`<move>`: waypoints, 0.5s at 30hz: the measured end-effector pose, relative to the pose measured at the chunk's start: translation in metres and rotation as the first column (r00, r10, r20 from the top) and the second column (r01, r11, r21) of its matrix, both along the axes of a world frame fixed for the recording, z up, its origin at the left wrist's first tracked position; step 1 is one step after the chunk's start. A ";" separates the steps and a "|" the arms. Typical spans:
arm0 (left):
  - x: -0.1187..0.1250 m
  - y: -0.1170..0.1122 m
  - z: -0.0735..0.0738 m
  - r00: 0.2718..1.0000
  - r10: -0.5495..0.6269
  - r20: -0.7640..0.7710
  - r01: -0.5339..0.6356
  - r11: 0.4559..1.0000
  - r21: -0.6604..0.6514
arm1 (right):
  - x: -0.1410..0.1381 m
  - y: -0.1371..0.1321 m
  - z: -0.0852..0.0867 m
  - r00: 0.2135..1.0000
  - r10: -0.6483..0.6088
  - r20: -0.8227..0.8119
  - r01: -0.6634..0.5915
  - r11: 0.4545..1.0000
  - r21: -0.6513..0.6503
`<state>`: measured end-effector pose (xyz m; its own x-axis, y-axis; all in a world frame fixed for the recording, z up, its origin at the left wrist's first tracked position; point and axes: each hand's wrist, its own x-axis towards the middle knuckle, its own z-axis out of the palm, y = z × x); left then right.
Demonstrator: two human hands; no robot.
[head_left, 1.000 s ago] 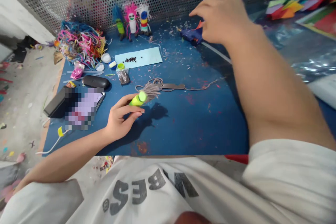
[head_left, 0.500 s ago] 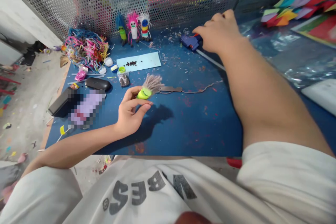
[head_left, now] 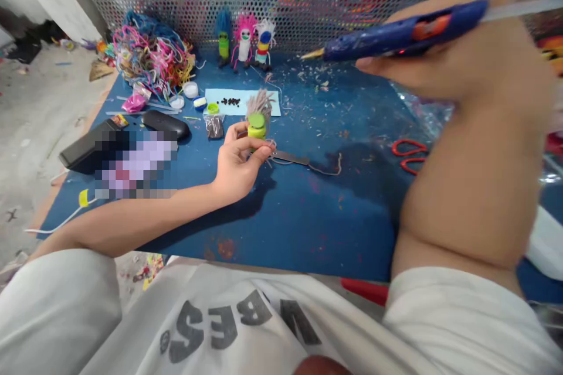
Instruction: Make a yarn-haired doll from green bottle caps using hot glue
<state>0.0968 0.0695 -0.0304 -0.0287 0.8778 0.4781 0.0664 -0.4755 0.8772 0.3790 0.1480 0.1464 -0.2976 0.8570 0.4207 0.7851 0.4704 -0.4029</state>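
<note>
My left hand (head_left: 237,161) pinches a small green tube figure (head_left: 256,126) topped with a tuft of grey yarn hair, held upright just above the blue table (head_left: 285,217). My right hand (head_left: 466,61) is raised at the upper right and grips a blue glue gun (head_left: 396,35), its nozzle pointing left toward the figure. A clear glue stick juts out of the gun's back end. Below the figure lie a grey metal strip (head_left: 288,157) and a loose piece of yarn.
Three finished yarn-haired figures (head_left: 244,41) stand at the back by the perforated metal wall. A tangle of coloured yarn (head_left: 152,61), bottle caps, a light blue card with black beads (head_left: 233,101), a black case (head_left: 165,123) and red scissors (head_left: 409,152) lie on the table.
My right hand has picked the glue gun off the table's far side and lifted it up to the right. My left hand has turned the green figure upright and raised it slightly.
</note>
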 end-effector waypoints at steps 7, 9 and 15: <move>0.005 0.014 -0.014 0.998 -0.004 0.060 0.002 0.999 0.042 | -0.038 -0.031 0.014 0.953 0.189 0.236 -0.192 0.981 -0.011; 0.005 0.015 -0.014 0.998 -0.015 0.054 0.013 0.999 0.041 | -0.040 -0.024 0.009 0.939 0.193 0.284 -0.211 0.977 0.036; 0.008 0.016 -0.016 1.000 -0.016 0.002 0.015 0.997 0.080 | -0.034 -0.013 0.001 0.882 0.119 0.455 -0.144 0.989 0.021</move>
<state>0.1052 0.0854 -0.0463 -0.0170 0.8370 0.5470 0.0559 -0.5454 0.8363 0.3448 0.1350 0.1475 -0.5746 0.7770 0.2571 0.8053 0.5928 0.0086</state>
